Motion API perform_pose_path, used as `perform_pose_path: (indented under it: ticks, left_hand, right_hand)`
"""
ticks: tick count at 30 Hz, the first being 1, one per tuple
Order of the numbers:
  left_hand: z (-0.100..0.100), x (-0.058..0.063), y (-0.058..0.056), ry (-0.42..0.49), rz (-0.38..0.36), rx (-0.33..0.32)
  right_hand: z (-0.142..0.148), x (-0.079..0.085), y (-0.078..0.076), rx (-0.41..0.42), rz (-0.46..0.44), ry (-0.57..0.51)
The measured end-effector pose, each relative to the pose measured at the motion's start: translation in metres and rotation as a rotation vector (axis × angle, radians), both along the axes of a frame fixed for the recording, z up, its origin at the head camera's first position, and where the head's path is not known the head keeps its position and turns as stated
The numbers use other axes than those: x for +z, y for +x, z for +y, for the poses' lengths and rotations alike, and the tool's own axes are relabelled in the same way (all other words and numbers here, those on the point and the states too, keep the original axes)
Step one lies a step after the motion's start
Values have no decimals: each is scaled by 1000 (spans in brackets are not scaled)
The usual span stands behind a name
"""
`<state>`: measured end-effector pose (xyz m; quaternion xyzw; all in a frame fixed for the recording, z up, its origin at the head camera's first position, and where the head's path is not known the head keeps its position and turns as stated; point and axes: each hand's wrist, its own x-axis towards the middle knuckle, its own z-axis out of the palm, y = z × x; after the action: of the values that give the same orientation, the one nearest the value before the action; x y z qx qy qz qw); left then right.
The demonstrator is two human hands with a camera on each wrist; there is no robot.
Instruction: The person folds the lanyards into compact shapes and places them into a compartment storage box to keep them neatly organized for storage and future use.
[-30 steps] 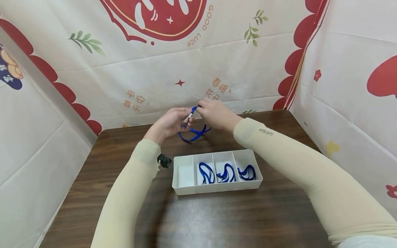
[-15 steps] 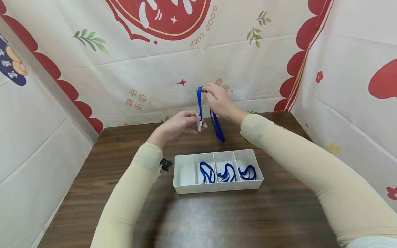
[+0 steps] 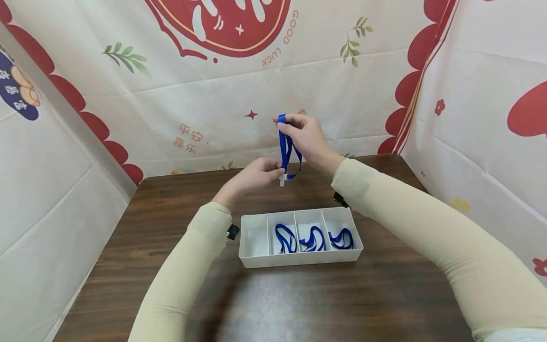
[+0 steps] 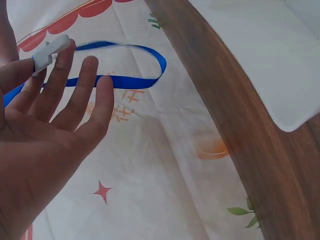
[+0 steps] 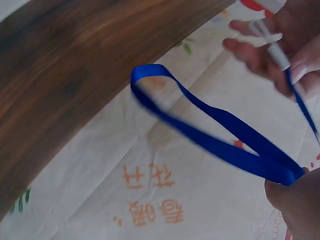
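Note:
A blue lanyard (image 3: 283, 147) with a white plastic clip (image 4: 50, 54) hangs between my two hands, above the table's far edge. With thumb and fingertips my left hand (image 3: 255, 176) pinches the lanyard at the clip end; its other fingers are spread in the left wrist view. Higher up, my right hand (image 3: 308, 135) holds the strap between thumb and fingers, with a fold draped over the index finger. A loose loop of blue strap (image 5: 220, 150) droops from the right hand in the right wrist view.
A white divided tray (image 3: 301, 259) stands on the dark wooden table (image 3: 179, 280), nearer than the hands. Coiled blue lanyards (image 3: 313, 238) lie in its three right-hand compartments. A printed cloth (image 3: 205, 104) hangs behind the table, with white cloth at both sides.
My right hand has risen from beside the left hand and drawn the strap upward. The strap now hangs in a folded loop, and the left hand has shifted slightly right with the clip.

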<state>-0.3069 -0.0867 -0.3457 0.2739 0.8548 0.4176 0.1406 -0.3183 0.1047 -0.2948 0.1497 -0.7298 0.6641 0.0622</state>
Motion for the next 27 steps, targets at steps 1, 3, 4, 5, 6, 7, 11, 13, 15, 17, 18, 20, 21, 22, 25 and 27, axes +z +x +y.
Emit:
perform_pose_path:
  ticks: [1,3,4,5,6,7,11,13,15,17,18,20,21,22,25,27]
  left_hand:
    - [1,1,1,-11,21,9]
    - [3,3,2,-17,68,28]
    - [5,5,4,-7,98,40]
    - [7,7,5,10,131,56]
    - [9,9,7,40,162,79]
    - [12,11,8,83,190,104]
    - [21,19,10,319,267,207]
    - [23,21,10,406,278,232]
    - [24,22,10,440,268,234]
    - [24,21,10,435,240,225]
    - [24,20,10,422,225,220]
    - [23,17,10,402,190,213]
    - [23,16,10,392,174,212]
    - [22,14,11,385,156,209]
    - [21,9,11,368,127,194]
    - [21,7,11,356,122,182]
  right_hand:
    - [-1,1,1,-10,-14,-19]
    - [-4,3,3,-12,-36,-52]
    - [-6,4,4,-5,-47,-66]
    - [-7,4,5,5,-61,-78]
    - [-8,4,6,15,-75,-86]
    - [-8,4,8,27,-86,-95]
    - [-11,0,11,38,-112,-121]
    - [-12,-3,11,41,-122,-152]
    - [-13,-4,11,41,-143,-198]
    - [-14,-6,11,45,-172,-252]
    - [-14,-6,11,46,-184,-273]
    - [-14,-5,10,45,-197,-315]
    - [-15,-5,10,45,-201,-333]
    - [-15,-4,9,45,-201,-346]
    - [-15,0,7,44,-190,-377]
    - [-15,2,6,47,-183,-382]
